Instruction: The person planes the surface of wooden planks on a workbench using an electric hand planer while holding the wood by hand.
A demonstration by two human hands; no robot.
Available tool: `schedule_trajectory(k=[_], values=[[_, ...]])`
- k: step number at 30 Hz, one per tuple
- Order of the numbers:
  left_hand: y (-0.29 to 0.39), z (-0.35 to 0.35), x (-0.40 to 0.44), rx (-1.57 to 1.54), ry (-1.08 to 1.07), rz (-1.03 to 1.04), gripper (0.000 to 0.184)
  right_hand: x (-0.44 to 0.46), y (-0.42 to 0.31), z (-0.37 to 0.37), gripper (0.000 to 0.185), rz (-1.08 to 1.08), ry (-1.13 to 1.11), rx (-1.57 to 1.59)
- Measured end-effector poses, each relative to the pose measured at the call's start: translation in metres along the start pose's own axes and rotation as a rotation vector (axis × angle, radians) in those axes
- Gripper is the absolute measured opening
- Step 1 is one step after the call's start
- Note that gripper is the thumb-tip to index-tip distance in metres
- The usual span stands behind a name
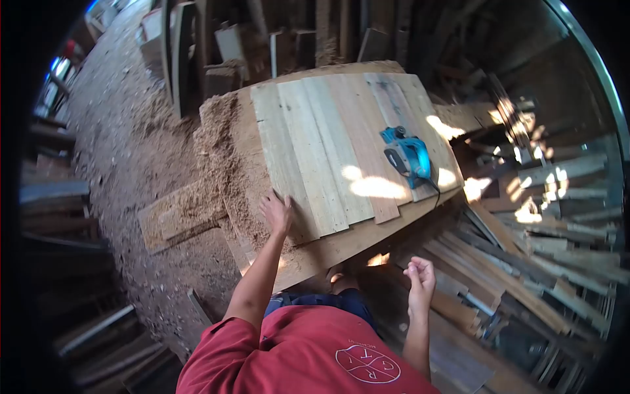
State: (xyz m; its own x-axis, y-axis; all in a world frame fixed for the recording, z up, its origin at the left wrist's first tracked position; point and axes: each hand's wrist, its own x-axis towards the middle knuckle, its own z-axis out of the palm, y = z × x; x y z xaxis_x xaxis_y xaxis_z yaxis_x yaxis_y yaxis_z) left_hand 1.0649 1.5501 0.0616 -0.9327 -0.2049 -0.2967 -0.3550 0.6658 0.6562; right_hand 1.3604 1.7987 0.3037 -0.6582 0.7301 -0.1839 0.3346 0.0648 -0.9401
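Several pale planks [315,144] lie side by side as a panel on a workbench [354,234]. My left hand [276,213] rests with spread fingers at the left edge of the panel, next to a heap of sawdust. It holds nothing. My right hand [420,272] is in the air in front of the bench, its fingers curled together; whether something small is between them I cannot make out. A blue power planer [408,157] sits on the right part of the planks, its dark cord running down to the bench edge.
Sawdust [220,144] covers the bench's left side and a board [177,213] sticking out from it. Long timber strips [512,282] are piled at the right. Upright boards [282,56] stand behind the bench. Dirt floor [111,131] stretches along the left.
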Motion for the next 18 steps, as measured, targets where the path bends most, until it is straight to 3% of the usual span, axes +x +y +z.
schedule_trajectory(k=[2, 5, 7, 9, 11, 13, 18], values=[[0.004, -0.002, -0.006, 0.095, 0.023, 0.002, 0.077, 0.069, 0.004, -0.014, 0.020, -0.064, -0.082, -0.067], [0.002, 0.017, -0.014, 0.083, 0.124, -0.041, 0.071, 0.187, 0.008, -0.026, 0.035, -0.151, -0.209, -0.314], [-0.005, 0.030, -0.018, 0.083, 0.144, -0.084, 0.069, 0.267, 0.020, -0.021, 0.047, -0.361, -0.242, -0.424], [-0.028, 0.046, -0.009, 0.048, 0.287, 0.103, 0.068, 0.333, 0.019, -0.008, 0.059, -0.394, -0.173, -0.590], [-0.027, 0.050, -0.016, 0.105, 0.285, 0.099, 0.069, 0.405, 0.050, 0.004, 0.068, -0.571, -0.101, -0.668], [-0.016, 0.061, -0.042, 0.139, 0.286, -0.041, 0.068, 0.438, 0.060, 0.023, 0.066, -0.527, -0.157, -0.590], [-0.015, 0.076, -0.070, 0.182, 0.344, -0.051, 0.069, 0.492, 0.065, 0.047, 0.053, -0.430, -0.199, -0.521]])
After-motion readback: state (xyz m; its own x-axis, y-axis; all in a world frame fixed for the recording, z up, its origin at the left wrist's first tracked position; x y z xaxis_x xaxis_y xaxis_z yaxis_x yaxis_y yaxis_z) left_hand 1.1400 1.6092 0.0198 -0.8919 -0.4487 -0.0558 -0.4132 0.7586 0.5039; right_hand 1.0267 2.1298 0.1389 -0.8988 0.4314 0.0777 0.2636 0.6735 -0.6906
